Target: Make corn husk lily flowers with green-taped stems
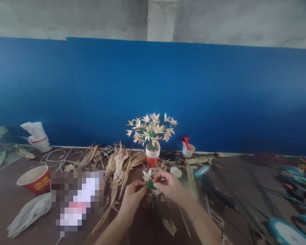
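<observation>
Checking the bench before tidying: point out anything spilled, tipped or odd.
Dried husk strips lie scattered across the table around the upright flower pot. A white cup stack lies tilted at far left. Nothing looks spilled.

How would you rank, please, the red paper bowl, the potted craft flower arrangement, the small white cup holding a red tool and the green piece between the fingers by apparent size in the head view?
1. Potted craft flower arrangement
2. Red paper bowl, though it sits nearer the camera
3. Small white cup holding a red tool
4. Green piece
</observation>
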A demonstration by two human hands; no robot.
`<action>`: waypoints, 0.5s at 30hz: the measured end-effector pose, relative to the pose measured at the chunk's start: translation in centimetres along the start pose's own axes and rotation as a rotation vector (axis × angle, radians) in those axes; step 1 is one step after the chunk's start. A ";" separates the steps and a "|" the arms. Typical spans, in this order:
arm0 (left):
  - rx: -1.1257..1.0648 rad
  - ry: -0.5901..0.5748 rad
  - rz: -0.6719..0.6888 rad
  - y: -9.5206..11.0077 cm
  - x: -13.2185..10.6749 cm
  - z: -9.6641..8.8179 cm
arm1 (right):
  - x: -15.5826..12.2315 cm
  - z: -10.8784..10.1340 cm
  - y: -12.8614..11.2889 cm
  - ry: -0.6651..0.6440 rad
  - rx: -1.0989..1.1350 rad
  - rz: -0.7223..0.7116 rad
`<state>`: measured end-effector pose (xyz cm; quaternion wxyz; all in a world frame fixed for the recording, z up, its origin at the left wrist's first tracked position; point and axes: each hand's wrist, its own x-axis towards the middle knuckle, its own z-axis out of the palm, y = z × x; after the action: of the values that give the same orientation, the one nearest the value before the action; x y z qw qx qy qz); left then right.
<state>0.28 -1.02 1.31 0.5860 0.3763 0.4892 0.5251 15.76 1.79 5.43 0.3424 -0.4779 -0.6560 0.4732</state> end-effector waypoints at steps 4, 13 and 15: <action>-0.017 -0.020 -0.019 0.1 -0.1 0.2 | -0.1 0.0 -0.4 0.059 -0.101 -0.086; -0.037 -0.016 -0.063 0.4 -0.5 0.4 | 0.0 0.4 -0.4 0.163 -0.190 -0.121; -0.045 -0.021 -0.077 0.4 -0.5 0.5 | 0.0 0.5 -0.3 0.181 -0.214 -0.129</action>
<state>0.65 -1.44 1.89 0.6191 0.3496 0.4852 0.5090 15.24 1.62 5.57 0.3770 -0.5094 -0.6984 0.3325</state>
